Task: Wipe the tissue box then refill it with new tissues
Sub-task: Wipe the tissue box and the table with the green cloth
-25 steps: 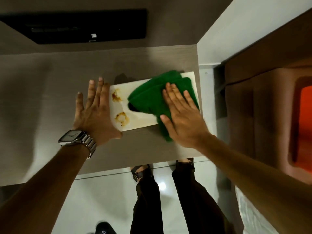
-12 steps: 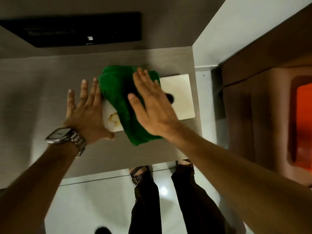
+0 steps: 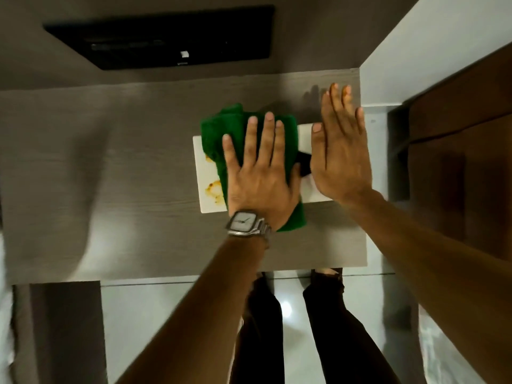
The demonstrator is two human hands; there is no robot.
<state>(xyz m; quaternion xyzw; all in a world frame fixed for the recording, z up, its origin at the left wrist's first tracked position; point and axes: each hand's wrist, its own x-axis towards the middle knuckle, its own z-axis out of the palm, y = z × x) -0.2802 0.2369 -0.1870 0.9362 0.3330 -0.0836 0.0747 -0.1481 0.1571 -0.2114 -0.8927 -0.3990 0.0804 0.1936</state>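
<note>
The white tissue box lies flat on the grey wooden desk, near the desk's right end. Orange-brown stains mark the left part of its top. A folded green cloth covers the middle of the box. My left hand, with a wristwatch, presses flat on the cloth with fingers spread. My right hand lies flat and empty on the right part of the box. Between the hands a bit of the dark slot shows.
A black screen hangs on the wall behind the desk. A brown cabinet stands close on the right past a narrow gap. The desk's front edge is near my legs, over a glossy floor.
The hands have swapped: my left hand moved from beside the box onto the green cloth, and my right hand left the cloth and now rests on the box's right part.
</note>
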